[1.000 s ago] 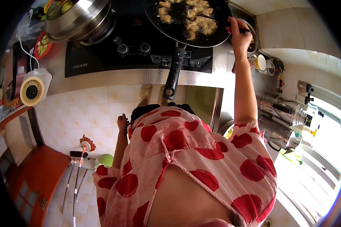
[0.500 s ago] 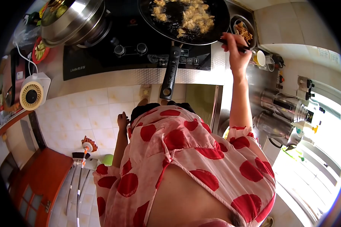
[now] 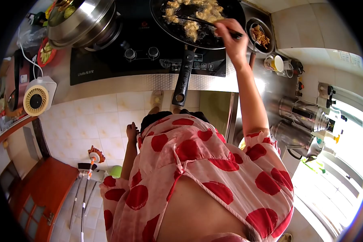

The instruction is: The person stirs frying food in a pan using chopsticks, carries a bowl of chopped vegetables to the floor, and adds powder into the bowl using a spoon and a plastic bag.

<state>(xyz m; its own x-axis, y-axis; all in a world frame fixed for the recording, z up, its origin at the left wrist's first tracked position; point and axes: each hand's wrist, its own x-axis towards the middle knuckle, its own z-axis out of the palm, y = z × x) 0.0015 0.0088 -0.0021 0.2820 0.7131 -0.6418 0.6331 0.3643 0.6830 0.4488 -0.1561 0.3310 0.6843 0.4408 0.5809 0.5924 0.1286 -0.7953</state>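
My right hand is closed around dark chopsticks, held above the right side of the black frying pan. Their tips reach the pan's left half, by golden battered pieces frying in bubbling oil. One clump lies nearer the pan's front. The pan's black handle points toward me over the counter edge, untouched. Low beside my body hangs my left hand, away from the counter, its fingers loosely apart with nothing visible in them.
Right of the pan, a metal bowl holds a strainer with browned pieces. Cups stand nearby. A lidded steel pot occupies the stove's left side. Farther left are a red bowl and a small fan. Steel kettles stand right.
My right hand has moved left and up from the pan's right edge, bringing the chopsticks across the pan to the food. My left hand stays low at my side.
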